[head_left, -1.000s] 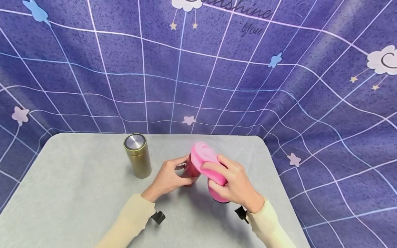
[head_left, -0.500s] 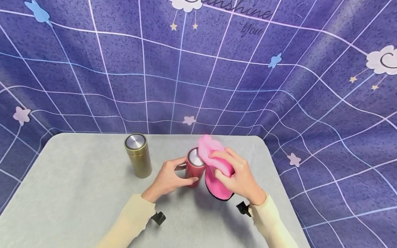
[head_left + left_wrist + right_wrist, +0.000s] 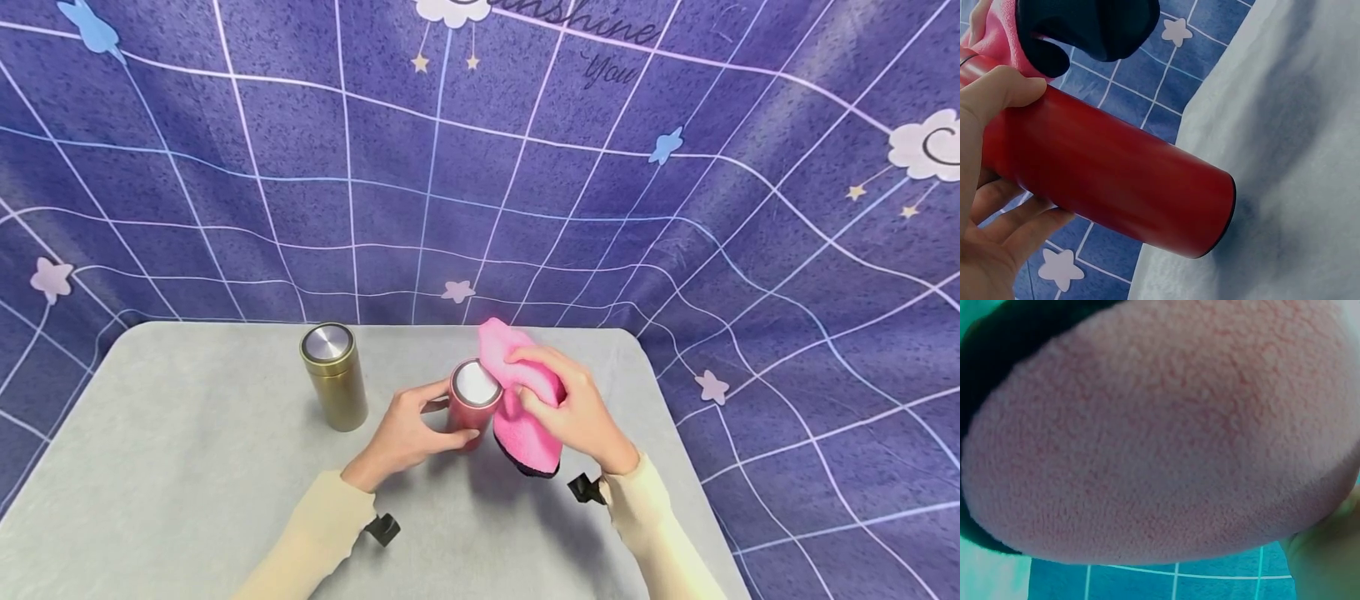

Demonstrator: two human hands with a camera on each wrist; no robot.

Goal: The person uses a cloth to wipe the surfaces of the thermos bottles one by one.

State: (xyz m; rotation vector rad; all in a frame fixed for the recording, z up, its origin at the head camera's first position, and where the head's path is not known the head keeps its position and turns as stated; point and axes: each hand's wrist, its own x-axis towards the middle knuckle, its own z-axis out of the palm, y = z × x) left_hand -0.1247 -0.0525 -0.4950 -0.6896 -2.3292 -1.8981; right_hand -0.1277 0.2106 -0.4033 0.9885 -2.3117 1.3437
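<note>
In the head view my left hand (image 3: 405,433) grips the side of a red thermos bottle (image 3: 462,417) with a silver lid (image 3: 477,382). The left wrist view shows the bottle's smooth red body (image 3: 1122,169), thumb on one side and fingers on the other, its base close over the grey tabletop. My right hand (image 3: 573,408) pinches a folded pink cloth (image 3: 528,442) with dark edging, which overlaps the right rim of the lid. A loose part of the cloth hangs below the fingers. Pink fabric (image 3: 1160,444) fills most of the right wrist view.
A gold thermos bottle (image 3: 341,400) with a silver top stands upright to the left, apart from both hands. The light grey table (image 3: 187,467) has rounded back corners. Behind and beside it hangs a purple-blue curtain (image 3: 390,200) with a grid and stars.
The pink cloth has shifted off the lid toward the right, uncovering the silver top. The red bottle has tipped slightly in view; the left hand stays around it.
</note>
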